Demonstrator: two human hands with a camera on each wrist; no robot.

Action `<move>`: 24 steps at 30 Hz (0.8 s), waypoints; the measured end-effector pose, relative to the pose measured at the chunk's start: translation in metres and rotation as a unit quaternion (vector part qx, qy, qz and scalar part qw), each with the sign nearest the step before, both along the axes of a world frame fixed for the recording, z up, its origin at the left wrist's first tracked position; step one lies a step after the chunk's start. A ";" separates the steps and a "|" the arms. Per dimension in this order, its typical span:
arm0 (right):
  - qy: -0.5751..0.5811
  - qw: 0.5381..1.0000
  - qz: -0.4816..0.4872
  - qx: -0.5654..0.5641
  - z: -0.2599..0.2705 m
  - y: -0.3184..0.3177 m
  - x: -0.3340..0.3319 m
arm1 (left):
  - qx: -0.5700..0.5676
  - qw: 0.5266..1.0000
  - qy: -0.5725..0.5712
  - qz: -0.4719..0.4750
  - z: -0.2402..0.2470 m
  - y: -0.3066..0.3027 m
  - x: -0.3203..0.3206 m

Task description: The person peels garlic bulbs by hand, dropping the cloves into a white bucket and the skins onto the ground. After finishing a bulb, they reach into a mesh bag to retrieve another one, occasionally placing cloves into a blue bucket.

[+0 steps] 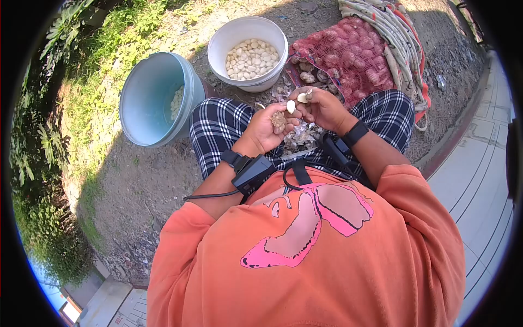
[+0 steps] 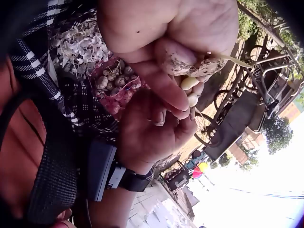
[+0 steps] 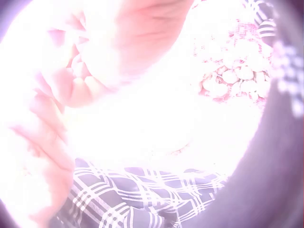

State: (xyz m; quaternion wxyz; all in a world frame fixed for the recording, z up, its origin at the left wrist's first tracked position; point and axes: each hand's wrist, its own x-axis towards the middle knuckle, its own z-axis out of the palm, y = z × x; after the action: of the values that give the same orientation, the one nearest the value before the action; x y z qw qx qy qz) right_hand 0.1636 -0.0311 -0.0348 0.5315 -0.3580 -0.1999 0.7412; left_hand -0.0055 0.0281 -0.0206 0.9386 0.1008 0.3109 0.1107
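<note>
left hand [image 1: 265, 129] — fingers curled around a rough, brownish garlic bulb [image 1: 279, 122] in the palm. a smooth, cream-white peeled clove [image 1: 291, 107] lies at the fingertips where the hands meet; cannot tell which hand bears it. right hand [image 1: 325, 109] pinches a second pale clove [image 1: 303, 98]. far: round white plastic bucket [image 1: 217, 46] holding cloves; left: round pale-blue plastic bucket [image 1: 143, 98], cloves inside. far right: red mesh sack [image 1: 357, 52] of bulbs. papery peelings [image 1: 300, 136] lie below the hands — right wrist view overexposed.
</note>
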 end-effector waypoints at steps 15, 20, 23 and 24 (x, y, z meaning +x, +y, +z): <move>-0.288 0.951 0.094 0.060 0.010 -0.025 -0.006 | 0.151 0.983 0.092 -0.057 -0.020 -0.015 0.010; -0.288 0.953 0.069 0.063 0.026 -0.025 -0.008 | 0.154 0.987 0.037 -0.015 0.003 -0.012 0.004; -0.149 0.982 0.017 0.113 0.014 -0.019 -0.002 | 0.186 0.978 -0.016 0.097 0.053 0.016 -0.033; -0.180 0.979 0.010 0.090 0.010 -0.017 -0.002 | 0.231 0.963 0.009 0.137 0.068 0.028 -0.052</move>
State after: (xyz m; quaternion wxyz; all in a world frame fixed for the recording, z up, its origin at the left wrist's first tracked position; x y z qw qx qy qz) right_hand 0.1616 -0.0480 -0.0247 0.5094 -0.4347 -0.3617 0.6486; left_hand -0.0572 0.0564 0.0470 0.8627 0.2725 0.2961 0.3064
